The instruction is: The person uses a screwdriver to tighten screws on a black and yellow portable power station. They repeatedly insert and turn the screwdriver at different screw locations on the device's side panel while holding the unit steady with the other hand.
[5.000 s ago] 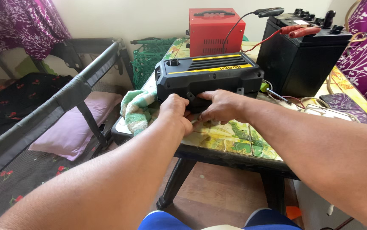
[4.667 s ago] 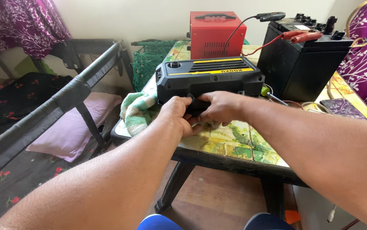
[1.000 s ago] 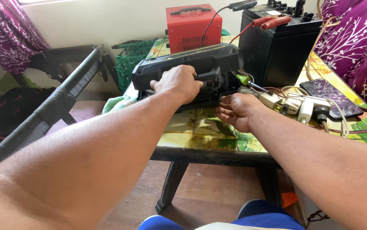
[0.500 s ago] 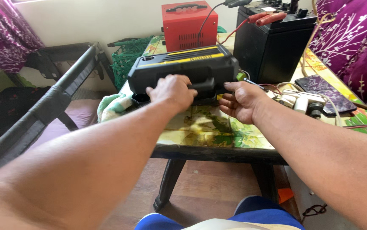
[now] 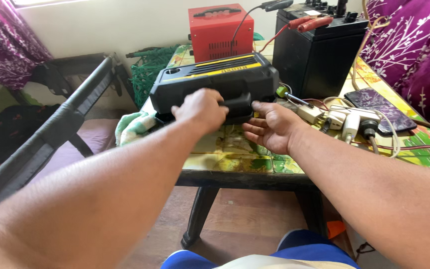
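A black plastic tool case with yellow stripes (image 5: 215, 79) lies flat on a small table (image 5: 235, 164) with a leaf-patterned cover. My left hand (image 5: 200, 108) is closed over the case's front handle. My right hand (image 5: 272, 127) is palm up with fingers spread, its fingertips touching the handle's right end and the case's front edge. A green and white cloth (image 5: 132, 127) lies under the case's left side.
A red metal box with a handle (image 5: 221, 31) and a black battery with red clamps (image 5: 317, 47) stand behind the case. A screwdriver (image 5: 287, 94), plugs, cables (image 5: 349, 122) and a phone (image 5: 379, 109) lie at right. A black bed rail (image 5: 50, 134) runs at left.
My right hand has let go of the case front, drawn back palm up, then come back to the handle's right end. My left hand stays on the handle. The view moved closer.
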